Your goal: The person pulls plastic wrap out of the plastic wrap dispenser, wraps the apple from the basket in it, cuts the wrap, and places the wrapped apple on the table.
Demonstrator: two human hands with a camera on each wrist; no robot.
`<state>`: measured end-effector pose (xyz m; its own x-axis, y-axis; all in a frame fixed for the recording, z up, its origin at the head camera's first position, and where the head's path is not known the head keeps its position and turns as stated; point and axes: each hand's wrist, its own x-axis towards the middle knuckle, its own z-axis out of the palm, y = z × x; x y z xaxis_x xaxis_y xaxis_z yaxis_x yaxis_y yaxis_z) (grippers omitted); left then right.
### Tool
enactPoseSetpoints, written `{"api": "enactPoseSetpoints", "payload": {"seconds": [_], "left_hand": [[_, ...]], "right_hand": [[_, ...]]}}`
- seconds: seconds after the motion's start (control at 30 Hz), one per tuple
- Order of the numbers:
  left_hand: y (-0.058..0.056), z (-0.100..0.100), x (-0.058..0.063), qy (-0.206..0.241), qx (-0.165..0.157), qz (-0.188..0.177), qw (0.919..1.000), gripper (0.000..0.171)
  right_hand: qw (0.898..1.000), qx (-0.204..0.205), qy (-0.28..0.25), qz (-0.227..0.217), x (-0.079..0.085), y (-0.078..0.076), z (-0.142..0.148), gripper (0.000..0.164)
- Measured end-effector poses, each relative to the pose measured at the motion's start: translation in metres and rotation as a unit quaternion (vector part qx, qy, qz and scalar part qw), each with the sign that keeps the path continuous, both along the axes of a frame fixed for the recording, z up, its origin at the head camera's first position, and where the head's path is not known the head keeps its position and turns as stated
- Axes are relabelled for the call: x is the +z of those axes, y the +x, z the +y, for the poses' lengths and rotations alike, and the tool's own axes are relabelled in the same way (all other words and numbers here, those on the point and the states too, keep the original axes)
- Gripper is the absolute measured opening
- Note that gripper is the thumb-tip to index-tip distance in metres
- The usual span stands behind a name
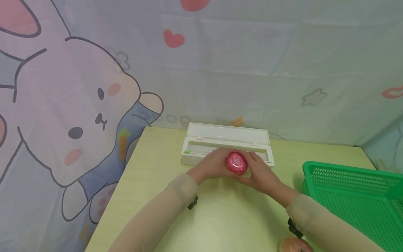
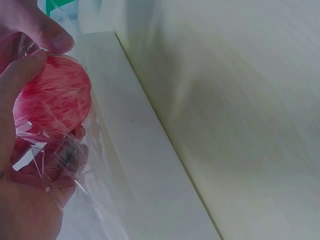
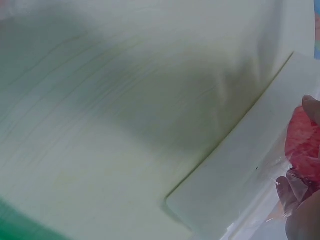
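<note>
A red apple (image 1: 236, 163) wrapped in clear film is held between both hands, just in front of a long white cling film box (image 1: 196, 160) whose lid is raised at the back. My left hand (image 1: 217, 163) grips the apple from the left, its thumb resting on the streaked skin in the left wrist view. From the other side my right hand (image 1: 260, 172) holds it, fingers curled round it. Crumpled clear film (image 2: 37, 155) bunches under the fruit, and a sheet trails over the box in the left wrist view. The hands hide part of the box's front.
A green perforated basket (image 1: 310, 182) stands on the right of the pale table (image 1: 226, 224). Another apple (image 1: 294, 245) lies near the front edge, partly cut off by the frame. Behind the table hangs a cloth (image 1: 226, 70) printed with a rabbit.
</note>
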<state>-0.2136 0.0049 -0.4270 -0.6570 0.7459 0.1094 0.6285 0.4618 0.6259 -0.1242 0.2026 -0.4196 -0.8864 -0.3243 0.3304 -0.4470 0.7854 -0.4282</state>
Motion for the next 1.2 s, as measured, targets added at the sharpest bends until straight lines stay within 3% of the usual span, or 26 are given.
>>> {"api": "enactPoseSetpoints", "payload": {"seconds": [0.3, 0.37, 0.47, 0.53, 0.57, 0.63, 0.7, 0.77, 0.87, 0.93, 1.1, 1.2], "left_hand": [[-0.002, -0.007, -0.002, 0.023, 0.032, -0.029, 0.9988, 0.087], [0.001, -0.011, 0.002, 0.014, 0.033, -0.02, 0.9991, 0.089], [0.008, -0.018, 0.007, -0.004, 0.036, 0.036, 0.9987, 0.092], [0.014, -0.023, 0.009, -0.013, 0.029, 0.111, 0.9933, 0.093], [0.017, -0.026, 0.008, -0.012, 0.024, 0.155, 0.9875, 0.093], [0.023, -0.029, 0.004, -0.011, 0.013, 0.254, 0.9671, 0.09], [0.026, -0.03, -0.002, -0.023, 0.005, 0.355, 0.9345, 0.088], [0.029, -0.03, -0.01, -0.053, 0.01, 0.433, 0.8996, 0.088], [0.03, -0.027, -0.021, -0.105, 0.026, 0.497, 0.8612, 0.089], [0.029, -0.025, -0.027, -0.125, 0.038, 0.514, 0.8476, 0.09], [0.021, -0.019, -0.032, -0.12, 0.065, 0.547, 0.8259, 0.086], [0.016, -0.013, -0.032, -0.111, 0.076, 0.561, 0.8171, 0.083]], "right_hand": [[1.0, -0.023, -0.011, -0.018, -0.004, -0.01, 0.0, 0.082], [0.999, -0.022, -0.015, -0.024, -0.003, -0.011, 0.001, 0.082], [0.999, -0.015, -0.024, -0.032, -0.001, -0.012, 0.004, 0.083], [0.999, -0.008, -0.034, -0.036, 0.001, -0.012, 0.005, 0.082], [0.999, -0.004, -0.039, -0.038, 0.003, -0.013, 0.006, 0.082], [0.998, 0.003, -0.048, -0.046, 0.005, -0.015, 0.008, 0.08], [0.997, 0.012, -0.056, -0.053, 0.007, -0.017, 0.009, 0.077], [0.996, 0.018, -0.058, -0.062, 0.01, -0.02, 0.011, 0.076], [0.995, 0.022, -0.062, -0.079, 0.012, -0.024, 0.013, 0.074], [0.993, 0.02, -0.068, -0.092, 0.014, -0.026, 0.014, 0.074], [0.987, 0.008, -0.08, -0.136, 0.021, -0.03, 0.018, 0.075], [0.984, 0.002, -0.081, -0.161, 0.025, -0.031, 0.021, 0.076]]}}
